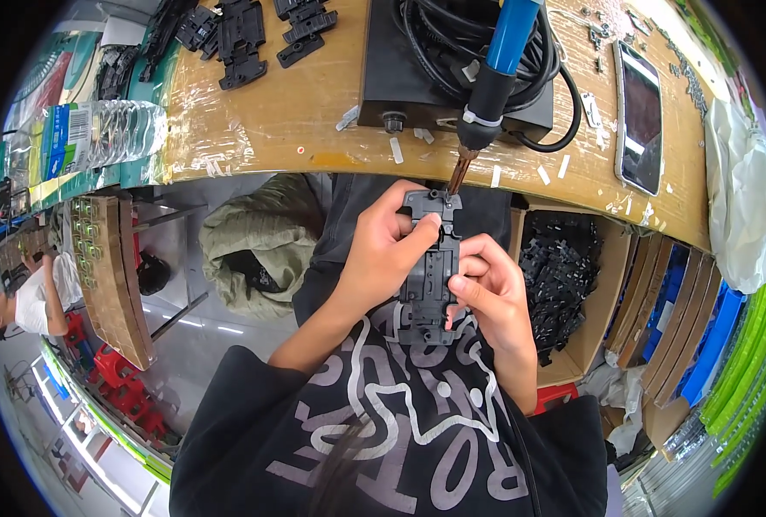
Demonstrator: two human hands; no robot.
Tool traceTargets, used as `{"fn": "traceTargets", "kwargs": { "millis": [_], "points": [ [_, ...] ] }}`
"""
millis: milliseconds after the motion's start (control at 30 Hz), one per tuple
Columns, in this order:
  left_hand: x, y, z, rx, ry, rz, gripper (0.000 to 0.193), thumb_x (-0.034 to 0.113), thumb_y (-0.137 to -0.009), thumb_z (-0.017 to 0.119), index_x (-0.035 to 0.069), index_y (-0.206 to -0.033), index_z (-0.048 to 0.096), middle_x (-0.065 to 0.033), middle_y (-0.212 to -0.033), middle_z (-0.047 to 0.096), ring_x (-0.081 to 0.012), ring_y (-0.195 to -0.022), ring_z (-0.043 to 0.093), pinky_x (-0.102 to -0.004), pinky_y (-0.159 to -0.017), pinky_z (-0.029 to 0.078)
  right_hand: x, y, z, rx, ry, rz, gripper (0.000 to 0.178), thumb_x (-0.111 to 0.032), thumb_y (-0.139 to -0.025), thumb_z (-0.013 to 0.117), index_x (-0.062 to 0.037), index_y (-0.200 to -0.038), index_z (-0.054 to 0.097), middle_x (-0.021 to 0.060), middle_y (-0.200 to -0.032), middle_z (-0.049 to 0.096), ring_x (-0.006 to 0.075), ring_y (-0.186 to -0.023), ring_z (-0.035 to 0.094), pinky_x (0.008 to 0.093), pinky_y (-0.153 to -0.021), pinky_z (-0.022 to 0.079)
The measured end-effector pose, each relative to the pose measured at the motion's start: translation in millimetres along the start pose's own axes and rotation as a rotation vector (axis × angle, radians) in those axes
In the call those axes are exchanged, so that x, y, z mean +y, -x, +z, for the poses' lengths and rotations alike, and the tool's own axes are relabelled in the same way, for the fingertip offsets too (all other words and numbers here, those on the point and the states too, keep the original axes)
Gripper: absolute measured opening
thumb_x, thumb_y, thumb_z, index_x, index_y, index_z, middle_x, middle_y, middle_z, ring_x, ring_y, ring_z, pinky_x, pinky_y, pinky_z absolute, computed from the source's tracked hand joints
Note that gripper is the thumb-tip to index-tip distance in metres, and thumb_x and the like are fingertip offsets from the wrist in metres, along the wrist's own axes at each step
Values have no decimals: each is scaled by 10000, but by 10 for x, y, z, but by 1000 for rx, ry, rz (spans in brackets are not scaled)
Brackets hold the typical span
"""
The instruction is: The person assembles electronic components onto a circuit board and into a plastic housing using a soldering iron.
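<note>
A long black plastic chassis plate (429,280) is held upright over my lap, just off the table's near edge. My left hand (389,250) grips its upper left side, thumb lying across the face near the top. Along the right edge, my right hand (493,289) is closed with curled fingers and thumb against the plate; whether a small part is also in these fingers is hidden. A blue-and-black pen-shaped power tool (486,95) slants down from above. Its brown metal tip (460,171) meets or nearly meets the plate's top end.
On the table (254,138) stands a black box (383,86) with coiled cable. A phone (639,116) and scattered small parts lie right; more black plates (241,43) lie far left, near a plastic bottle (107,138). A carton of black parts (564,267) sits below right.
</note>
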State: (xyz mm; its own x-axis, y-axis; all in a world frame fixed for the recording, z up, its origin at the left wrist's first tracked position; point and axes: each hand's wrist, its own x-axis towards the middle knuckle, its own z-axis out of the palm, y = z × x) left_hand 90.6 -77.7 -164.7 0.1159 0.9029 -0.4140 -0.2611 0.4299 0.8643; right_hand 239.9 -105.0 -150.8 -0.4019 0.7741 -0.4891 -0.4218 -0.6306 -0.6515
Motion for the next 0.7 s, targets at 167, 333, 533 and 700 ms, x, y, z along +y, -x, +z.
{"fn": "traceTargets", "kwargs": {
  "millis": [167,333,533,700],
  "points": [
    [6,-8,-13,4,2,8,134,37,-804,505,-6,-925,464,0,-575,527,-2,-481,429,-167,-408,296,-27,-5,39,-8,-30,-2,180,13,-788,512,31,-949,433,92,-759,578,152,-534,569,230,-473,474],
    [54,-26,-16,-3,-31,-15,143,33,-801,507,-11,-930,466,-5,-577,531,-2,-483,431,-169,-408,300,-35,-19,38,3,-23,0,176,17,-788,510,36,-944,432,97,-752,578,153,-523,567,230,-470,469],
    [72,-19,-14,1,-28,-16,159,32,-798,508,-20,-943,469,-13,-608,545,-11,-510,455,-169,-424,322,-26,-23,66,12,-25,-25,168,13,-792,511,39,-938,434,86,-727,568,151,-513,563,232,-465,464],
    [88,-15,5,43,32,-16,193,28,-799,501,-28,-982,472,-19,-652,557,-18,-545,480,-165,-449,345,-44,-46,84,26,-21,-23,166,4,-795,515,40,-939,440,71,-701,554,145,-510,558,225,-465,455]
  ]
}}
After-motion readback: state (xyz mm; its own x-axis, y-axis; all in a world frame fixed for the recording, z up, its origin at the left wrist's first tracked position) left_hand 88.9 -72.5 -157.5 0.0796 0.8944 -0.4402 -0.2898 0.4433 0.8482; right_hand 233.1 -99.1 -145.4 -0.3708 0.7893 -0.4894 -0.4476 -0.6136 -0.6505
